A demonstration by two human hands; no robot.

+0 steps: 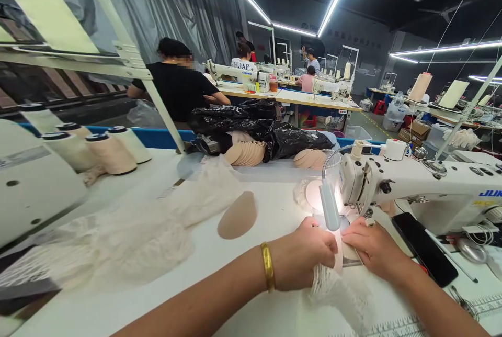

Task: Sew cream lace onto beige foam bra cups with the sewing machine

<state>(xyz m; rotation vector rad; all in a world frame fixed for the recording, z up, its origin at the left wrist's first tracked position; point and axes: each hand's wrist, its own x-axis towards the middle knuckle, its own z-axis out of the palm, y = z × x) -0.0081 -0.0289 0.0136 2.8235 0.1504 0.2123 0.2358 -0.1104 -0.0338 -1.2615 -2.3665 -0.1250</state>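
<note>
My left hand (304,254), with a gold bangle on the wrist, is closed on cream lace fabric (345,295) in front of the sewing machine (396,175). A pale strip of the cloth shows between my hands, and the lace hangs down towards me. My right hand (376,247) lies with fingers stretched out at the right edge of the work, close to the needle area. The small grey lamp (329,205) lights this spot and partly hides the needle. Beyond it rests a round beige pad (314,194) with lace around it.
Left on the table lie a single beige pad (238,215) and a long heap of lace (129,237). Stacked pads (246,154) and a black plastic bag (270,127) are behind. At right are a phone (425,248) and a ruler strip (488,303). Co-workers sit farther off.
</note>
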